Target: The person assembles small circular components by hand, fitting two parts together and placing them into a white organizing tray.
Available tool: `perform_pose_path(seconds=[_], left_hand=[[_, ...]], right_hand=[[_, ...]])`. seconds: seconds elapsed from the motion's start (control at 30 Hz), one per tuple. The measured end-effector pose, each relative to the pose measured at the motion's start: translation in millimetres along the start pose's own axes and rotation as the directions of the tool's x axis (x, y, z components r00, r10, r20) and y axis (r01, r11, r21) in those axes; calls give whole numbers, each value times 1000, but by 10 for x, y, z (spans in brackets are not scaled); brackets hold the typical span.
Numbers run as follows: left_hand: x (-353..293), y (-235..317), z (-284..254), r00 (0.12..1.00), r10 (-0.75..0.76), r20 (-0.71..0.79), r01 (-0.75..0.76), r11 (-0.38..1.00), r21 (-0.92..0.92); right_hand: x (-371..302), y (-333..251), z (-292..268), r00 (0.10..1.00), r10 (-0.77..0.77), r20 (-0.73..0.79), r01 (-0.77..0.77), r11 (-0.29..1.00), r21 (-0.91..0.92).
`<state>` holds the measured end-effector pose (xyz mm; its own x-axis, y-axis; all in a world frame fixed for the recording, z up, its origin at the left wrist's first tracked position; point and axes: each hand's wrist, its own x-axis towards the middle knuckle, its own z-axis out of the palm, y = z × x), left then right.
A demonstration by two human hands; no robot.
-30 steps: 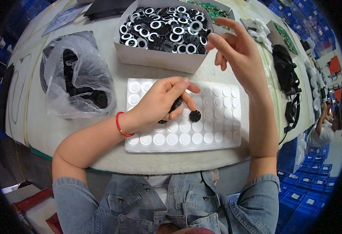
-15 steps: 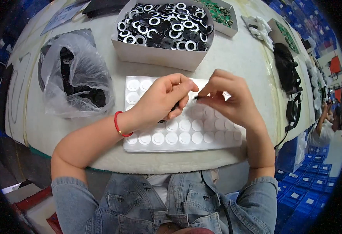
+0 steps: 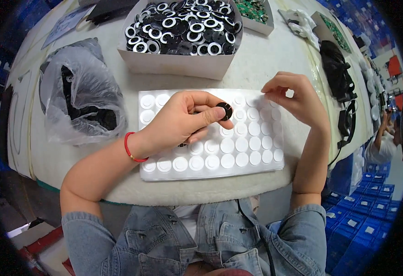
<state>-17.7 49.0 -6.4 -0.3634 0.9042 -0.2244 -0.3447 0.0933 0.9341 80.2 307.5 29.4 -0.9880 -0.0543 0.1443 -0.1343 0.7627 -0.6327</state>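
Note:
My left hand [image 3: 185,117], a red cord bracelet at its wrist, pinches a small round black disc [image 3: 224,112] between thumb and forefinger. Something dark also peeks out under its palm, too hidden to name. Beneath it lies a white sheet [image 3: 210,174] with rows of round white stickers [image 3: 227,146]. Over the sheet's far right corner is my right hand [image 3: 296,94], thumb and forefinger pressed together beside the sticker rows. Whatever those fingertips hold, if anything, is too small to make out.
Beyond the sheet stands a white box [image 3: 176,66] heaped with black discs and white rings. A clear plastic bag [image 3: 84,106] with black parts lies at left. Green circuit boards fill boxes [image 3: 256,11] at the back; a black pouch [image 3: 336,69] rests at right.
My right hand has moved away from the left one, out to the sheet's far right corner. The black disc in my left hand now shows face up.

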Motion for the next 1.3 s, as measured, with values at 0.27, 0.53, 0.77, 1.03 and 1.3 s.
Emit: perform_pose_path(seconds=[0.27,0.53,0.77,1.03,1.3], left_hand=[[8,14,-6,1000,-12,-16,12,999,-38],[-8,4,1,1000,-4,-13,3,999,-45],[-38,15,0,1000,2,-23,-3,999,-39],[25,-52,-22,999,43,23,-42,998,-53],[6,-34,-5,999,30,40,-27,997,-70]], right_hand=[[45,127,103,987,101,122,-109,992,57],[117,82,250,989,115,96,-126,986,112],[125,65,205,980,68,188,-75,997,31],[-149,-241,-99,925,-304,227,190,889,416],[-18,-494,636,980,179,-88,-96,809,580]])
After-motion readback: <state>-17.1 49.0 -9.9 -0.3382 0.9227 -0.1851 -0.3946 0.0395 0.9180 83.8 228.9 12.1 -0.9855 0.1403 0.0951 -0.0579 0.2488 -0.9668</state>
